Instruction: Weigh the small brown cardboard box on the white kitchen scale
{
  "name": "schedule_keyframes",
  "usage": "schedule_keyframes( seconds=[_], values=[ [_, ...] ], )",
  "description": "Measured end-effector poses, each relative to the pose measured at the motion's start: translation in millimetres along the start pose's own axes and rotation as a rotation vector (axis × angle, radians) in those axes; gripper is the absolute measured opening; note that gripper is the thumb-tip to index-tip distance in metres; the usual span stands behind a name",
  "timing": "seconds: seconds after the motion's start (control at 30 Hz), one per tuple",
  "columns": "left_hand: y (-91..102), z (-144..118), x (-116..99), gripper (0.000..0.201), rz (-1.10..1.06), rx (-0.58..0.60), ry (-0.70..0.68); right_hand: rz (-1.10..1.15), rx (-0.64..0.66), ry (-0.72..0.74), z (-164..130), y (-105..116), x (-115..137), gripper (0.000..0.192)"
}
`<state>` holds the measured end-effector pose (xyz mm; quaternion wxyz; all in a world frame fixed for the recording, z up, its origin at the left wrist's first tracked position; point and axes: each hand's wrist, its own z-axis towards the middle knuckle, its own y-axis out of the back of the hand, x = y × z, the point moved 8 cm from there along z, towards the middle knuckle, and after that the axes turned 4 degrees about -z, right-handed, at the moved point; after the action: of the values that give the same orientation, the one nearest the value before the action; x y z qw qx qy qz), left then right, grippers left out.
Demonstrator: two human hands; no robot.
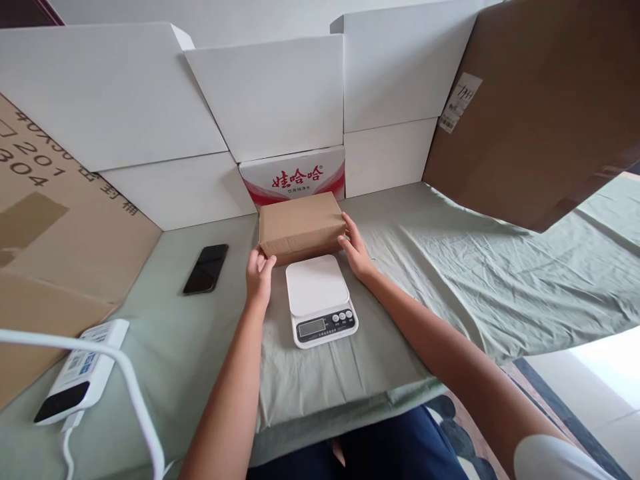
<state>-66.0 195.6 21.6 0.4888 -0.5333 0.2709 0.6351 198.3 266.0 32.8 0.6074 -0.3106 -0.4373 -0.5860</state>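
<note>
A closed brown cardboard box [303, 227] is held between my two hands, just behind a white kitchen scale. My left hand [259, 272] grips its near left corner, thumb on the front face. On the other side my right hand [356, 248] presses the right end, fingers along the side and thumb toward the front. The kitchen scale [317, 290] lies in front of the box, its square platform bare and its dark display panel facing me. Whether the box rests on the cloth or is slightly raised, I cannot tell.
White boxes [275, 100] and a red-and-white printed carton [300, 175] form a wall behind. Large cardboard cartons flank both sides [530, 113]. A black phone [206, 269] lies left on the green cloth [425, 227]. A white power strip [85, 370] with a cable sits at the near left.
</note>
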Motion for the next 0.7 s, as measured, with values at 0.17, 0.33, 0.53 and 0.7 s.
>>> schedule_keyframes(
  seconds=[0.17, 0.33, 0.53, 0.7],
  values=[
    [21.7, 9.1, 2.0, 0.058, 0.008, -0.081, -0.002, 0.048, -0.059, -0.059, 6.6, 9.6, -16.1, 0.085],
    [74.9, 20.7, -2.2, 0.066, -0.031, -0.269, -0.008, 0.108, -0.184, -0.201, 7.8, 37.4, -39.6, 0.083],
    [54.6, 19.3, 8.9, 0.064, -0.021, -0.172, 0.075, 0.109, -0.061, -0.163, 1.4, 20.2, -25.8, 0.083],
    [17.1, 9.9, 13.7, 0.063, -0.003, 0.016, 0.132, 0.069, 0.035, -0.105, -4.4, 4.6, -14.5, 0.084]
  ],
)
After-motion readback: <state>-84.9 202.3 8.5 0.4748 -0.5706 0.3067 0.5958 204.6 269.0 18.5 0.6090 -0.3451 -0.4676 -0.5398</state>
